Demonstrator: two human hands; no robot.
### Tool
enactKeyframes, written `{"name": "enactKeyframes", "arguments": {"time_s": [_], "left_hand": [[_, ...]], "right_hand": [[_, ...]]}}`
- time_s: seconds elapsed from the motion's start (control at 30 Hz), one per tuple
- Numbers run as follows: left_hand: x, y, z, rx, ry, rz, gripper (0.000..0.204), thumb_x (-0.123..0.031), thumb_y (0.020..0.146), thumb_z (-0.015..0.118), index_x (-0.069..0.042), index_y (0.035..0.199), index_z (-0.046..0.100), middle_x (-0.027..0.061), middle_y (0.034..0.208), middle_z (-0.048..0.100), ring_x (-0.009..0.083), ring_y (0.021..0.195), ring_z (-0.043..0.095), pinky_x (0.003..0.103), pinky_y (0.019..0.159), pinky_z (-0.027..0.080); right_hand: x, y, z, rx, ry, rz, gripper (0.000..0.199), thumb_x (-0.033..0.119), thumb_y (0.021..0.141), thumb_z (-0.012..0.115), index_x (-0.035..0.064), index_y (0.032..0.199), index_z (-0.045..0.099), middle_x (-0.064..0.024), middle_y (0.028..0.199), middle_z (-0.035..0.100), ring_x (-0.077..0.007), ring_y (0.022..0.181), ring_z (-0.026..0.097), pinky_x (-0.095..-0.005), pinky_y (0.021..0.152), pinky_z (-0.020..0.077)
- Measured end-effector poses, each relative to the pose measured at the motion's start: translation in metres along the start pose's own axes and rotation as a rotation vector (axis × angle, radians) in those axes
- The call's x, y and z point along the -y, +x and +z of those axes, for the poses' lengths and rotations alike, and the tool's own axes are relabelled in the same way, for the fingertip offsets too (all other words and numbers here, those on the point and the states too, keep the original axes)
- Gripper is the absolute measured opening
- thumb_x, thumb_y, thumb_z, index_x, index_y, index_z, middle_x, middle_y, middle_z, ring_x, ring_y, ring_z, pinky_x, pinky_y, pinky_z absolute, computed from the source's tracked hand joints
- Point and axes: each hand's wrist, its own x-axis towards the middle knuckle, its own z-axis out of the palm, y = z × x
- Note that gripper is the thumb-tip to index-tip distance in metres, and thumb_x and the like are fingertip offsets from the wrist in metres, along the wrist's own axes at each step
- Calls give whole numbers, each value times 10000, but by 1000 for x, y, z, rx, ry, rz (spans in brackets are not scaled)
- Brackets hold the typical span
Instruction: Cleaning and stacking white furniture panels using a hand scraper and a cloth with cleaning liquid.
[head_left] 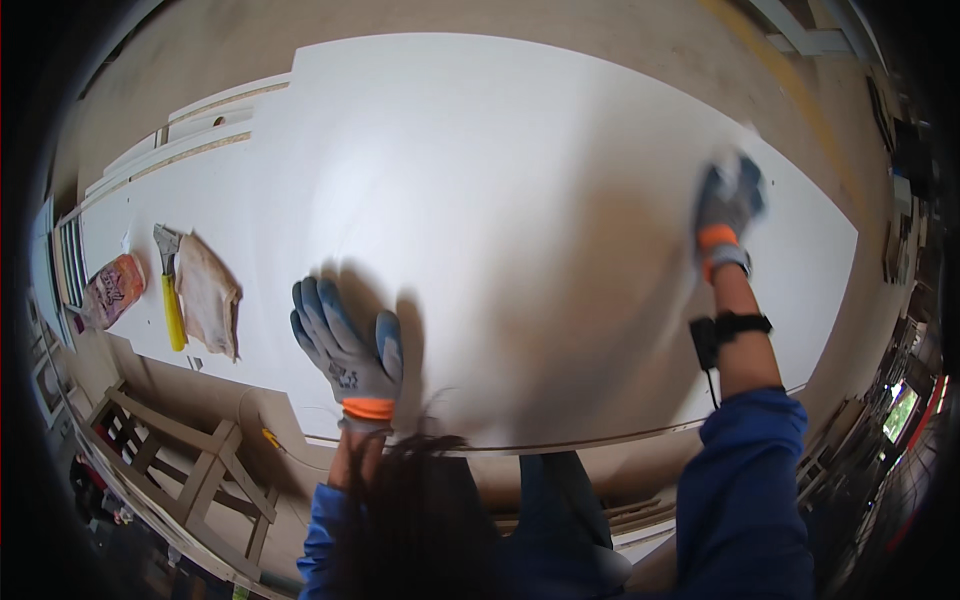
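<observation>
"White panel [470,200] is seen spread beneath the left hand [350,345] and the right hand [730,200], both gloved. How is it placed from the grip?"

"Its long axis is laid from left to right. The left hand is set near the close long edge; the right hand is reached out toward the far edge and the right end, so the far right corner is more nearly approached by the right."

"Is anything held?"

"Nothing is seen gripped by the left hand, which is pressed palm down, fingers extended, thumb parted. The right hand is blurred; whether anything is held there cannot be told."

"And what is found alongside?"

"To the left of the left hand, and well apart from the right, a tan cloth [207,295], a yellow-handled tool [172,305] and a reddish packet [113,292] are laid out, the packet farthest."
</observation>
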Motion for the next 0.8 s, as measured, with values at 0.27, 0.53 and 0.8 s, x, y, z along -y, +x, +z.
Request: {"name": "enactKeyframes", "arguments": {"time_s": [0.27,0.53,0.8], "left_hand": [[-116,36,32,224,135,-18,812,-422,854,525,57,1443,234,277,1485,250,461,1412,135,572,1126,93],[-88,27,45,78,254,160,808,-413,874,469,52,1465,177,263,1511,214,444,1418,152,573,1125,97],[-110,25,57,124,270,162,781,-370,893,444,64,1467,141,290,1508,183,444,1422,117,560,1132,58]], "right_hand": [[206,-21,-16,89,463,-491,574,351,892,458,22,1360,418,-193,1475,338,-350,1403,234,-570,1149,111],[64,34,13,2,491,-398,708,425,783,630,83,1371,434,-147,1458,377,-325,1390,276,-511,1133,182],[-195,38,23,-34,84,465,505,403,866,563,84,1256,531,-158,1217,554,-341,1153,500,-459,1000,355]]}}
